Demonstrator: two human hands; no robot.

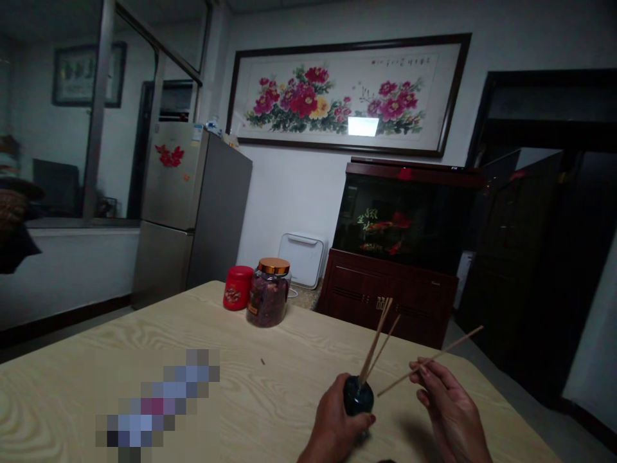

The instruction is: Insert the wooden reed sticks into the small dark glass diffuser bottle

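My left hand grips a small dark glass bottle on or just above the pale wood table. Several thin wooden sticks stand tilted in the bottle's neck. To its right, my right hand pinches one long wooden stick between its fingers. That stick slants across the view, its lower end close to the bottle but apart from it. Part of the bottle is hidden by my left hand.
A red canister and a glass jar of dried red pieces with a copper lid stand at the table's far edge. A pixelated patch covers part of the table. Beyond stand a steel refrigerator and a fish tank.
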